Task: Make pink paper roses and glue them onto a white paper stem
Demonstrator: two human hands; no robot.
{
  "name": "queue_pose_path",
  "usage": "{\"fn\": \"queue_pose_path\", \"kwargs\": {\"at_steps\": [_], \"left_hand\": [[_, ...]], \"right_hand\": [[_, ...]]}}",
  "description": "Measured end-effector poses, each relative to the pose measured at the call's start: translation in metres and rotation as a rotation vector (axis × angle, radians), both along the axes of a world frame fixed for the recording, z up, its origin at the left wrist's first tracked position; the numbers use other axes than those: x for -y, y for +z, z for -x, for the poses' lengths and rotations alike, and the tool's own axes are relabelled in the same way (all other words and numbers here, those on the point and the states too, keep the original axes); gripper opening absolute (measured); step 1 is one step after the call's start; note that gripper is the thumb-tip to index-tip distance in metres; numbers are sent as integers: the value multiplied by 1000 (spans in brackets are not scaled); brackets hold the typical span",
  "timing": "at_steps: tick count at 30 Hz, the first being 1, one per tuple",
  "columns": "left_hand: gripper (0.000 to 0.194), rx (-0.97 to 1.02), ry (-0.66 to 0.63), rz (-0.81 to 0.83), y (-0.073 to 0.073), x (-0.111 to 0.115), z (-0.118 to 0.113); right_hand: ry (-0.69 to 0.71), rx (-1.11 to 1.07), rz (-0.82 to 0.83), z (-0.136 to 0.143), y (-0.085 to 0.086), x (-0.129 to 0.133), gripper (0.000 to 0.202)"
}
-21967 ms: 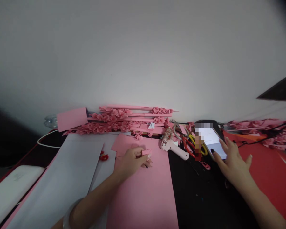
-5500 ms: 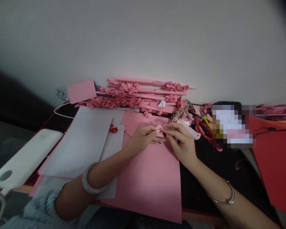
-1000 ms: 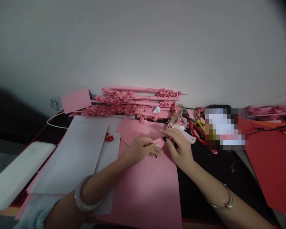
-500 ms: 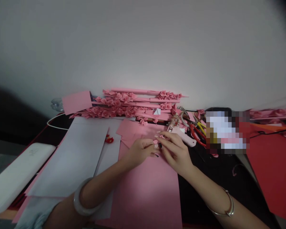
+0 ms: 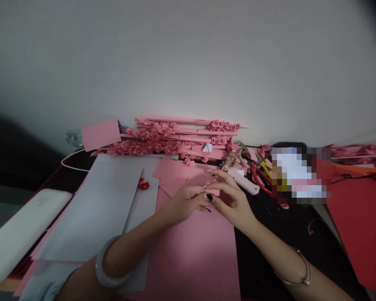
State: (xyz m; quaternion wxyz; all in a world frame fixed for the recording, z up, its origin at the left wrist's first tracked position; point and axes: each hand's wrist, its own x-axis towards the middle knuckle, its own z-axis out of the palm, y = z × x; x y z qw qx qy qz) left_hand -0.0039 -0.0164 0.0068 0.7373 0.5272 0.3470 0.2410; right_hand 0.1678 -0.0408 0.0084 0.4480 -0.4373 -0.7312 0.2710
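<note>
My left hand and my right hand meet over a large pink paper sheet. Between their fingertips is a small pink paper piece, mostly covered by the fingers, so its folds cannot be made out. The left thumb and fingers pinch it from the left. On the other side the right thumb and forefinger touch it, while the remaining right fingers are raised and spread. Smaller pink paper pieces lie just beyond the left hand. A pale pink glue gun rests behind the right hand.
Pink paper flowers on stems are stacked along the wall. Red-handled pliers lie right of the glue gun. White sheets and a white power bank are at left; red paper is at right. A pixelated patch hides something.
The right fingers have shifted slightly on the small paper piece, and more pink now shows between them. Both hands stay together over the pink sheet. The view has shifted slightly.
</note>
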Motion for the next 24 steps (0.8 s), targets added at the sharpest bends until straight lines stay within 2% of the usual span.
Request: {"fn": "queue_pose_path", "kwargs": {"at_steps": [10, 18, 24], "left_hand": [[32, -28, 78, -37, 0, -2, 1], [32, 34, 77, -25, 2, -4, 2], [34, 73, 74, -7, 2, -3, 2]], "right_hand": [[22, 79, -60, -4, -2, -1, 39], [22, 216, -182, -7, -3, -1, 47], [30, 225, -221, -7, -2, -2, 50]]}}
